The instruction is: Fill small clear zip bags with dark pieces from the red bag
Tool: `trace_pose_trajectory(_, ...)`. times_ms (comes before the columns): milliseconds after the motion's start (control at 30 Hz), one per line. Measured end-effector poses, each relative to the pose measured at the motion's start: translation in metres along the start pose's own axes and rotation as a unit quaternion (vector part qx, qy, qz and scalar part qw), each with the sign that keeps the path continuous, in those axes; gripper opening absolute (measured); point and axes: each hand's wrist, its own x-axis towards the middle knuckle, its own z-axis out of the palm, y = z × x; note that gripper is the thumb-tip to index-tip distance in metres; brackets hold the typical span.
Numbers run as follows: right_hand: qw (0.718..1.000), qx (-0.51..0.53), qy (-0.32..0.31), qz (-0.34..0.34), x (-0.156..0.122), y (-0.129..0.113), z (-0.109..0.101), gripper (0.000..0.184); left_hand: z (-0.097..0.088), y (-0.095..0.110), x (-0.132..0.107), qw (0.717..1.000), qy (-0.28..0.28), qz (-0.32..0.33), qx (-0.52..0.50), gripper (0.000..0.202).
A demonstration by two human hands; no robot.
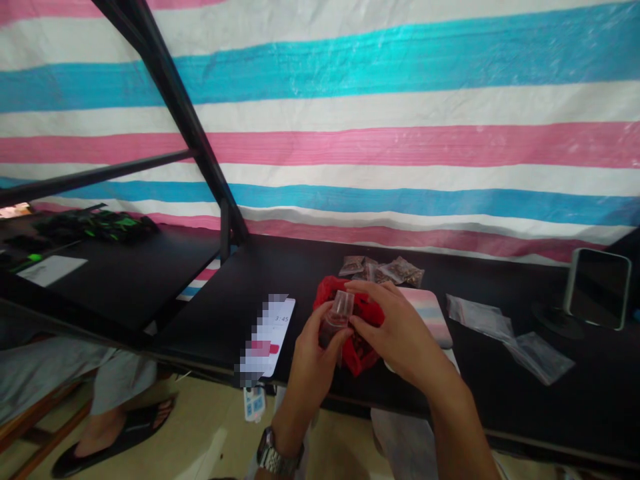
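A small clear plastic cup [343, 304] is held up over the front of the black table; what its lower part contains is hidden by fingers. My left hand [316, 350] wraps around the lower part, thumb and fingers closed on it. From the right, my right hand [387, 323] pinches near the cup's top, with the index fingertip at the rim and the thumb against the side. Directly behind and beneath both hands lies an open red plastic bag [361, 360] with small dark pieces inside, partly covered by my fingers.
Behind the red bag lie small clear bags of brown pieces [407, 272]. Flat zip bags [480, 317] and a phone on a stand [599, 288] are to the right. A lit phone [273, 333] lies left. A pastel case [425, 310] sits by my right hand. Another person's foot [115, 433] shows below.
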Motion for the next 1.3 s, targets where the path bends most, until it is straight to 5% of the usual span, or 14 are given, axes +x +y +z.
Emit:
trace_pose_trajectory(200, 1.0, 0.003, -0.004, -0.002, 0.003, -0.001, 0.001, 0.048, 0.001, 0.004, 0.003, 1.0, -0.011, 0.006, -0.019, 0.043)
trace_pose_trajectory(400, 0.997, -0.016, 0.071, -0.013, 0.0, 0.006, -0.01, 0.041, 0.004, 0.012, 0.006, 0.999, 0.016, 0.008, -0.034, 0.043)
trace_pose_trajectory(500, 0.999, -0.047, 0.02, 0.015, -0.004, 0.015, -0.016, 0.037, -0.008, 0.025, 0.0, 0.999, 0.035, -0.006, -0.027, 0.043)
trace_pose_trajectory(600, 0.992, -0.076, -0.093, 0.04, -0.006, 0.024, -0.014, 0.032, -0.026, 0.044, -0.014, 0.993, -0.087, -0.079, -0.017, 0.039)
trace_pose_trajectory(700, 0.982, -0.148, -0.094, 0.065, -0.003, 0.028, -0.006, 0.036, -0.035, 0.053, -0.029, 0.971, -0.205, -0.122, 0.004, 0.028)
trace_pose_trajectory(800, 0.971, -0.199, -0.102, 0.08, -0.001, 0.03, 0.0, 0.041, -0.032, 0.048, -0.038, 0.954, -0.264, -0.143, 0.019, 0.02)
trace_pose_trajectory(1033, 0.968, -0.176, -0.151, 0.098, -0.003, 0.02, 0.002, 0.036, -0.014, 0.023, -0.026, 0.954, -0.248, -0.153, -0.069, 0.034)
trace_pose_trajectory(1300, 0.969, -0.105, -0.191, 0.116, -0.006, 0.017, 0.0, 0.026, -0.026, 0.015, -0.013, 0.949, -0.163, -0.2, -0.18, 0.048)
